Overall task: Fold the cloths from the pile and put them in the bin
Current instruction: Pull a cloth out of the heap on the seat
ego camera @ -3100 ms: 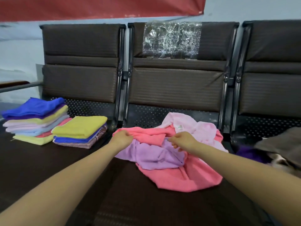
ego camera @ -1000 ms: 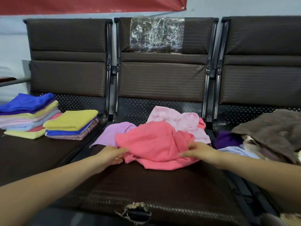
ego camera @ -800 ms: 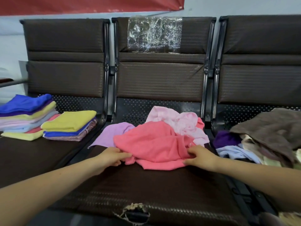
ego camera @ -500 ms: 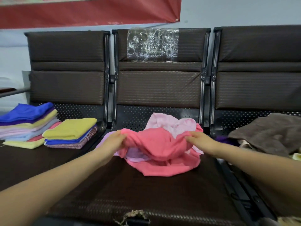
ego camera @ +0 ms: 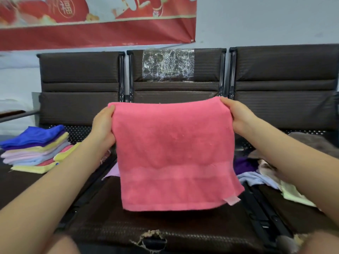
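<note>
A pink cloth [ego camera: 172,154] hangs spread out in the air above the middle seat. My left hand [ego camera: 102,125] pinches its upper left corner and my right hand [ego camera: 236,114] pinches its upper right corner. A small label shows at its lower right corner. The cloth hides most of the middle seat behind it; only an edge of a lilac cloth [ego camera: 112,172] peeks out at its left. A pile of unfolded cloths [ego camera: 256,173], purple, pale blue, light green and brown, lies on the right seat. No bin is in view.
Folded cloths [ego camera: 34,149] in blue, yellow, pink and lilac are stacked on the left seat. The three dark brown seats [ego camera: 78,107] stand in a row against the wall. The middle seat's front edge is torn [ego camera: 152,235]. A red banner [ego camera: 91,33] hangs above.
Both hands have lifted the pink cloth off the middle seat and stretched it out flat in the air; earlier it lay bunched on the seat with the other cloths.
</note>
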`<state>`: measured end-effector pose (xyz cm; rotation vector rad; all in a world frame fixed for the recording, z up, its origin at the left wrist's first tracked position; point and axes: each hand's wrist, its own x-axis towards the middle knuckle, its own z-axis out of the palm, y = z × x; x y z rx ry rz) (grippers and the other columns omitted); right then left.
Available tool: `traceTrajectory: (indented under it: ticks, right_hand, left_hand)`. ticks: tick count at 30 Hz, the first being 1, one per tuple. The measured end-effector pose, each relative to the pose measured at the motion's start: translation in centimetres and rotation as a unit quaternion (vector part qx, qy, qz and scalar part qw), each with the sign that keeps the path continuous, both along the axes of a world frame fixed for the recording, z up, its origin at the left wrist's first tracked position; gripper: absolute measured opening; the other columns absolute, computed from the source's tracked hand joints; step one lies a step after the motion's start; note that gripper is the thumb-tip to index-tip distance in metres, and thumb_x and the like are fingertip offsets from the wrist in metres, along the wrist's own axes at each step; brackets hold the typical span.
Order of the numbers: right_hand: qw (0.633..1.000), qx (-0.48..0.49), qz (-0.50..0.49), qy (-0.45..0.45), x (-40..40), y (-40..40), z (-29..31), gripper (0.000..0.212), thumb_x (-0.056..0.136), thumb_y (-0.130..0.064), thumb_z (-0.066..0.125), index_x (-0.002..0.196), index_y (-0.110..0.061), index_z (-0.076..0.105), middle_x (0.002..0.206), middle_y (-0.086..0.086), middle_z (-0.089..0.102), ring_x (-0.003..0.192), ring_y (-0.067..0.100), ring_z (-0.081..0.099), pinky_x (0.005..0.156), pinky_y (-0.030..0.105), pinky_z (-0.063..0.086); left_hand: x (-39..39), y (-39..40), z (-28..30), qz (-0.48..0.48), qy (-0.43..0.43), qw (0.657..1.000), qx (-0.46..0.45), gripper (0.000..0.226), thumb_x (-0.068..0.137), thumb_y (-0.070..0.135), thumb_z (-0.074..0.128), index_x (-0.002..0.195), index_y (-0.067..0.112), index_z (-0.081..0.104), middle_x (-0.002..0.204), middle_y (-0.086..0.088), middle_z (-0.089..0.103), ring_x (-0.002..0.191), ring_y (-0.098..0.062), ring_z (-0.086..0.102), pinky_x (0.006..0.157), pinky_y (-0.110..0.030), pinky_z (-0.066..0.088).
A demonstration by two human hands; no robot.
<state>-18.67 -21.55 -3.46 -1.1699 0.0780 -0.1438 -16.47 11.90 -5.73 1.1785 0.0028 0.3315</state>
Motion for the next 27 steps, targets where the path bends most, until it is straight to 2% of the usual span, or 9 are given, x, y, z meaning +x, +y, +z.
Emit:
traceTrajectory:
  ticks: [2,5,9,12,15,17,19,23,27]
  right_hand:
    - [0.997,-0.049,0.033,0.041,-0.2,-0.6,-0.8,0.024,0.098,-0.021,0.048,0.114,-0.01,0.063,0.085,0.001,0.067,0.071,0.012,0.065,0.059,0.023,0.057]
    - [0.976,-0.173,0.053,0.121,-0.6,-1.5,-4.0,0.022,0.096,-0.012,0.047,0.101,-0.006,0.067,0.076,0.005,0.071,0.061,0.014,0.066,0.057,0.023,0.056]
    - [0.887,-0.378,0.081,0.253,-2.3,-2.5,-10.6,0.012,0.093,-0.006,0.053,0.082,-0.007,0.056,0.057,0.004,0.064,0.055,0.015,0.06,0.057,0.024,0.05]
    - [0.752,-0.554,0.171,0.315,-3.1,-2.1,-14.2,0.011,0.094,-0.015,0.052,0.084,-0.011,0.052,0.067,0.003,0.063,0.052,0.013,0.059,0.048,0.022,0.05]
    - [0.57,-0.732,0.213,0.307,-1.7,-2.2,-14.8,0.031,0.084,-0.038,0.061,0.088,-0.007,0.06,0.076,0.007,0.061,0.057,0.018,0.059,0.053,0.026,0.053]
    - [0.52,-0.8,0.187,0.235,-0.1,-1.7,-14.4,0.04,0.078,-0.052,0.064,0.071,-0.013,0.06,0.064,0.003,0.059,0.062,0.021,0.057,0.059,0.027,0.049]
    - [0.534,-0.825,0.129,0.135,1.5,-0.8,-14.2,0.044,0.083,-0.056,0.059,0.066,-0.016,0.057,0.066,0.001,0.06,0.072,0.023,0.057,0.064,0.028,0.043]
    - [0.665,-0.73,0.15,0.042,3.4,2.6,-15.0,0.035,0.087,-0.051,0.059,0.079,-0.017,0.066,0.082,0.004,0.071,0.075,0.018,0.062,0.072,0.031,0.047]
    - [0.595,-0.738,0.308,0.075,3.6,5.8,-17.2,0.038,0.083,-0.051,0.066,0.099,-0.017,0.056,0.086,-0.011,0.053,0.087,0.015,0.052,0.075,0.028,0.04]
  left_hand:
    - [-0.5,0.2,-0.7,-0.013,0.046,0.999,0.011,0.019,0.096,0.016,0.051,0.081,0.015,0.063,0.05,0.008,0.063,0.049,-0.004,0.057,0.046,-0.013,0.043]
    - [-1.0,0.3,-4.2,-0.024,0.139,0.978,0.152,0.022,0.093,0.008,0.051,0.073,0.01,0.059,0.054,-0.002,0.06,0.055,-0.014,0.052,0.051,-0.022,0.041]
    - [-3.0,0.1,-10.3,-0.142,0.211,0.859,0.444,0.026,0.088,0.003,0.048,0.065,0.011,0.055,0.055,-0.003,0.054,0.051,-0.015,0.049,0.049,-0.023,0.035]
    - [-3.4,0.8,-13.7,-0.241,0.251,0.697,0.628,0.016,0.09,0.012,0.047,0.077,0.015,0.053,0.064,-0.003,0.052,0.047,-0.011,0.049,0.035,-0.02,0.037]
    - [-2.3,1.1,-14.4,-0.274,0.269,0.641,0.665,0.024,0.095,0.04,0.049,0.101,0.018,0.057,0.072,-0.005,0.057,0.05,-0.012,0.056,0.044,-0.021,0.049]
    - [-0.6,1.3,-14.2,-0.228,0.244,0.61,0.718,0.051,0.091,0.062,0.041,0.084,0.015,0.06,0.062,-0.007,0.059,0.045,-0.014,0.055,0.045,-0.02,0.048]
    - [1.2,1.4,-14.2,-0.171,0.223,0.625,0.728,0.06,0.089,0.067,0.037,0.076,0.012,0.059,0.07,-0.01,0.063,0.056,-0.018,0.059,0.05,-0.02,0.049]
    - [3.0,1.6,-15.4,-0.22,0.24,0.664,0.673,0.047,0.09,0.057,0.049,0.108,0.014,0.058,0.104,-0.001,0.055,0.092,-0.016,0.057,0.059,-0.022,0.053]
    - [3.2,1.7,-16.1,-0.298,0.238,0.679,0.627,0.031,0.089,0.045,0.059,0.105,0.018,0.061,0.087,0.005,0.051,0.075,-0.008,0.05,0.057,-0.018,0.045]
